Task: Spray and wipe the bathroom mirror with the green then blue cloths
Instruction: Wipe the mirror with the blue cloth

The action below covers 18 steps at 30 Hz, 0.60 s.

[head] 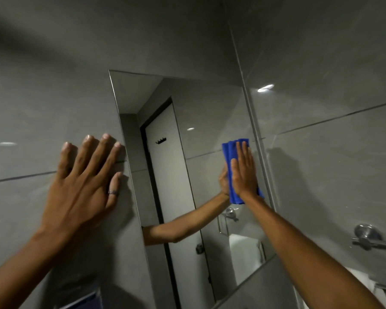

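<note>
the right hand (243, 170), fingers flat and together, presses a folded blue cloth (234, 152) against the mirror (183, 112) near its right edge, right of frame centre. the left hand (85, 181), spread wide and holding nothing, lies flat on the grey wall tile (31, 108) just beside the mirror's left edge. a chrome towel rail (370, 238) sits at lower right.

Single head view, close, tilted, facing mirror (187, 130) and wall.

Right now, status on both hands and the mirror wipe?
Right hand flat, pressing blue cloth to mirror, right side. Left hand open, braced on wall tile beside mirror. Nothing in the way.
</note>
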Each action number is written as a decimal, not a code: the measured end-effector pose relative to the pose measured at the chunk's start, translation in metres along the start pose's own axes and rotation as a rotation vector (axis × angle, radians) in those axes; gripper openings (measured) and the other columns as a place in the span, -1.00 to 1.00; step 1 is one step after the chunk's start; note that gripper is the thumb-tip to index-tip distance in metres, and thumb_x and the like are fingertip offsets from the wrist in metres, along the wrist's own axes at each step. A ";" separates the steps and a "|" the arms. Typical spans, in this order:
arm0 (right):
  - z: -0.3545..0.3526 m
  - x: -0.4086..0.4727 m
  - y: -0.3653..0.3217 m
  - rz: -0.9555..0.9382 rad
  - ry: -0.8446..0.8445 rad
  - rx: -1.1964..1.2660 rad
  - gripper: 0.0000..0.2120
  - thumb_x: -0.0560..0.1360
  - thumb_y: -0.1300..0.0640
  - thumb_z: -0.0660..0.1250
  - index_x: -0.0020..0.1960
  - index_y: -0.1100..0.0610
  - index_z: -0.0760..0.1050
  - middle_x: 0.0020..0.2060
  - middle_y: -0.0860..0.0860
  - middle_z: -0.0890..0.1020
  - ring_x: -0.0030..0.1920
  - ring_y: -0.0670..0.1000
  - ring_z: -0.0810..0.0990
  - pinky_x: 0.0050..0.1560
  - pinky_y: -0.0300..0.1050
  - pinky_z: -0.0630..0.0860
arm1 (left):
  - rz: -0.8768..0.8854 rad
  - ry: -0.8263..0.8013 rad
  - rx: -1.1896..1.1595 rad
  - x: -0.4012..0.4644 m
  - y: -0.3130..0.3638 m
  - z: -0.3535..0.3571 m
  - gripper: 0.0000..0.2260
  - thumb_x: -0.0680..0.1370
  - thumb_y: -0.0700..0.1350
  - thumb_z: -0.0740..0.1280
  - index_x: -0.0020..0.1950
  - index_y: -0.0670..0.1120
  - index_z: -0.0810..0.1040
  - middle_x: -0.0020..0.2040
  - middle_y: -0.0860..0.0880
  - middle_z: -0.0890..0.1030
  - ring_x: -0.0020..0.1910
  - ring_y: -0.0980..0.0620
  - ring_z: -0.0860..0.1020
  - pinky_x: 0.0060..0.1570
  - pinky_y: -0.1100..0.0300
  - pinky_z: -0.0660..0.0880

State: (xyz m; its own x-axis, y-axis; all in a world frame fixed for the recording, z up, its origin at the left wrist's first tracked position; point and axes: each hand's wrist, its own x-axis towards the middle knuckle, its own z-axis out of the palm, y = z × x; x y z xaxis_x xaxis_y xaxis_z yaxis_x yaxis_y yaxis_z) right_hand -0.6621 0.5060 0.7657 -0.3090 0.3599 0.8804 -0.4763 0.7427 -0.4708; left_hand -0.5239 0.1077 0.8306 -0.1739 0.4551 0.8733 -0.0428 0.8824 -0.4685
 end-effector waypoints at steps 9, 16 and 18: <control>0.009 -0.017 0.002 0.119 0.082 -0.041 -0.40 0.65 -0.14 -0.13 0.65 -0.01 -0.08 0.66 -0.01 -0.04 0.67 0.03 -0.04 0.65 0.12 0.02 | 0.003 0.007 0.007 0.000 0.003 -0.004 -0.35 0.67 0.18 -0.02 0.72 -0.07 0.05 0.74 -0.18 0.03 0.73 -0.22 -0.02 0.67 -0.30 -0.07; 0.056 -0.078 -0.157 -0.328 0.013 -0.056 -0.39 0.66 -0.20 -0.15 0.65 -0.06 -0.17 0.67 -0.04 -0.08 0.67 0.01 -0.12 0.66 0.08 -0.11 | -0.060 -0.034 0.000 0.001 0.008 -0.011 -0.32 0.66 0.20 -0.02 0.71 -0.12 0.10 0.72 -0.20 0.06 0.72 -0.23 0.02 0.67 -0.29 -0.07; 0.056 -0.057 -0.209 -0.410 -0.016 -0.010 -0.41 0.66 -0.19 -0.19 0.65 -0.09 -0.19 0.67 -0.05 -0.09 0.67 0.01 -0.15 0.66 0.10 -0.15 | -0.108 -0.026 0.001 0.000 0.009 -0.012 -0.29 0.65 0.22 0.00 0.70 -0.17 0.10 0.72 -0.22 0.07 0.72 -0.23 0.03 0.67 -0.28 -0.05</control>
State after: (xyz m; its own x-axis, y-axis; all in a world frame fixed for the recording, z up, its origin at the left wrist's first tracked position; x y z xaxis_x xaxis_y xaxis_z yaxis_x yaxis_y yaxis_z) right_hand -0.5915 0.2984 0.8102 -0.1075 0.0242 0.9939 -0.5547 0.8282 -0.0802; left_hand -0.5130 0.1171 0.8282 -0.1942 0.3544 0.9147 -0.0634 0.9260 -0.3722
